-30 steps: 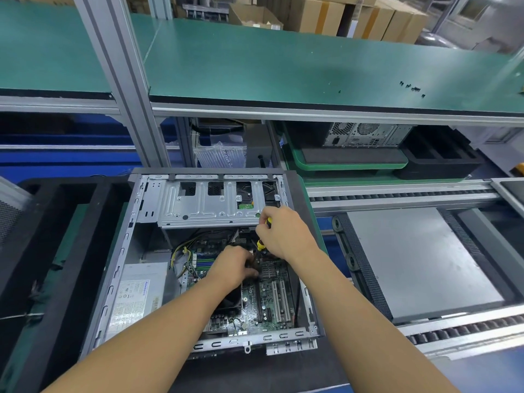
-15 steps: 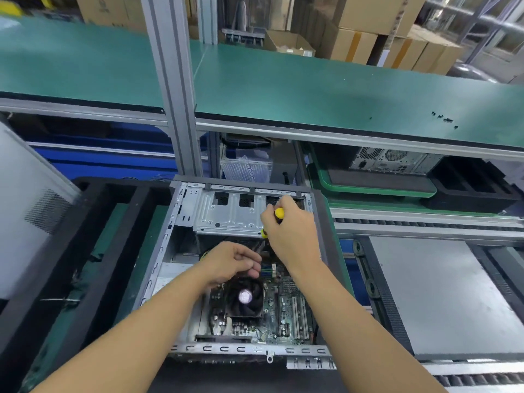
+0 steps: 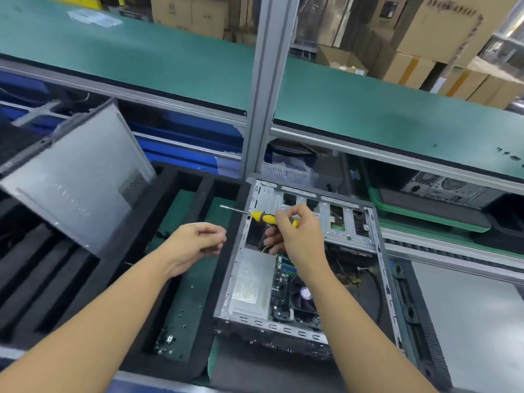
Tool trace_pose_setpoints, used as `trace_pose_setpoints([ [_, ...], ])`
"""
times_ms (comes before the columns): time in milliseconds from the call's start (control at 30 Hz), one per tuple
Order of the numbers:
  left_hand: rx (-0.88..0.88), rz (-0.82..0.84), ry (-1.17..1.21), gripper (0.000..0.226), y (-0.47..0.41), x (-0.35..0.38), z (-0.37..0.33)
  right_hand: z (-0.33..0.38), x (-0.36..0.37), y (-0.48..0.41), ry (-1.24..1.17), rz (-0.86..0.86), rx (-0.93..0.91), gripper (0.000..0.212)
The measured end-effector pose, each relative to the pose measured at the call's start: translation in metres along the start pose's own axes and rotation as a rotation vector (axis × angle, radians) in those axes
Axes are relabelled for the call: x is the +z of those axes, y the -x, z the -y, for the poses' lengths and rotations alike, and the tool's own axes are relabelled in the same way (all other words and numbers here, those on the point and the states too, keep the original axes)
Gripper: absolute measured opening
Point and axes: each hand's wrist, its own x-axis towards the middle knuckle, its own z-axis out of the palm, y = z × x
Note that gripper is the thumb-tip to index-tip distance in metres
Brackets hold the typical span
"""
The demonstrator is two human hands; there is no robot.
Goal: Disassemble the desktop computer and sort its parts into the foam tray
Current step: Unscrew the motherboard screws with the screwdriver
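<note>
Head view: my left hand (image 3: 195, 245) had swung from the desktop computer (image 3: 251, 282), beneath my right hand (image 3: 297, 236) gripping the screwdriver (image 3: 262, 217), over the foam tray (image 3: 202, 191), fingers curled round what I couldn't tell, seemingly to drop it.

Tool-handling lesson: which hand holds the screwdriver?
The right hand grips the yellow-handled screwdriver above the case; the left hand, over the foam tray, lacks one.

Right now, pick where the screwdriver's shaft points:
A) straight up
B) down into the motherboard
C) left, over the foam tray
C: the right hand holds the screwdriver nearly level, shaft reaching left past the computer case wall, over the foam tray.
</note>
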Motion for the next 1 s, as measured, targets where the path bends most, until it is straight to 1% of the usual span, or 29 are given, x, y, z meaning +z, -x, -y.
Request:
trace_pose_setpoints([
  [33,-0.007,-0.034,-0.01,0.013,0.003,-0.012,0.005,-0.005,0.014,0.002,0.012,0.062,0.031,0.023],
  [100,-0.039,-0.079,-0.027,0.018,0.008,-0.034,0.016,-0.016,0.04,0.007,0.118,0.147,0.069,0.024],
  [200,-0.136,-0.076,-0.084,0.017,0.013,-0.058,0.034,-0.033,0.07,0.018,0.293,0.208,0.053,0.016],
  [333,-0.236,-0.049,-0.198,0.023,0.021,-0.073,0.062,-0.042,0.091,0.031,0.608,0.241,-0.063,0.024],
  [400,-0.256,-0.04,-0.245,0.022,0.026,-0.077,0.074,-0.046,0.1,0.039,0.693,0.266,-0.11,0.022],
  [500,-0.274,-0.013,-0.306,0.017,0.036,-0.082,0.089,-0.051,0.114,0.049,0.798,0.245,-0.166,0.01],
  [600,-0.343,0.013,-0.435,0.016,0.049,-0.088,0.103,-0.054,0.12,0.055,0.902,0.202,-0.163,0.017],
  [700,-0.368,0.012,-0.468,0.018,0.051,-0.09,0.118,-0.057,0.119,0.06,0.927,0.184,-0.156,0.017],
  [767,-0.373,0.005,-0.437,0.026,0.048,-0.088,0.12,-0.059,0.116,0.063,0.924,0.18,-0.155,0.017],
  [833,-0.403,0.012,-0.327,0.026,0.044,-0.086,0.115,-0.06,0.112,0.066,0.902,0.18,-0.139,0.017],
  [900,-0.418,0.019,-0.209,0.019,0.039,-0.084,0.107,-0.06,0.11,0.068,0.864,0.173,-0.13,0.016],
  [1000,-0.37,0.028,-0.065,0.024,0.032,-0.08,0.095,-0.061,0.107,0.072,0.723,0.14,-0.104,0.012],
])
